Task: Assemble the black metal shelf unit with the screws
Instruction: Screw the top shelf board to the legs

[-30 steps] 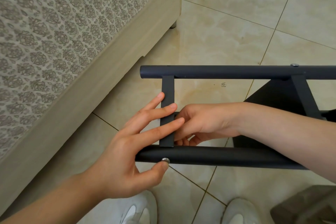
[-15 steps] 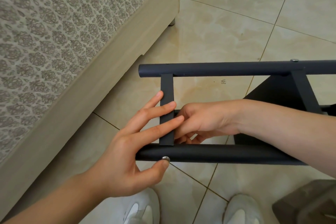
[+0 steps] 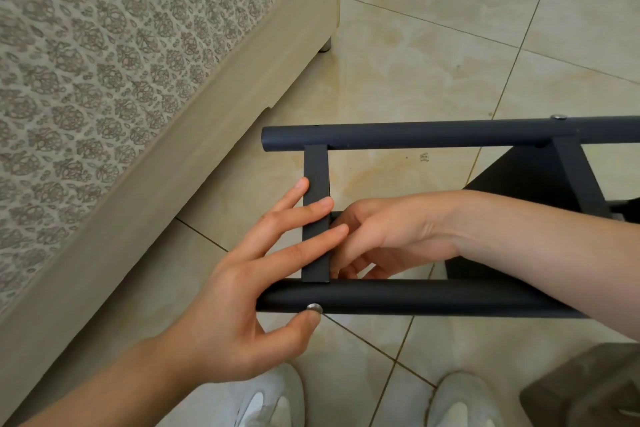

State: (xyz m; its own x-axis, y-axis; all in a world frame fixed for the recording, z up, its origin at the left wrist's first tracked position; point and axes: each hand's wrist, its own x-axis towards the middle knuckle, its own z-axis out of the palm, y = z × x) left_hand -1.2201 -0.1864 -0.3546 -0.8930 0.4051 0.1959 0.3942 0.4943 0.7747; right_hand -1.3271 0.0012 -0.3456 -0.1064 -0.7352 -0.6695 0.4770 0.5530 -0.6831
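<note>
The half-built shelf frame lies sideways on the floor by the bed base, far screw seated; the left hand spreads straight fingers over the crossbar, thumb on the near screw, while the right hand curls behind it, its grasp hidden, and the frame's right end is cut off.

no legible text anywhere

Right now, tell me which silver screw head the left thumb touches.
The screw head on the near tube, at the thumb tip of the left hand. The other screw head sits on the far tube, off to the right, untouched.
</note>
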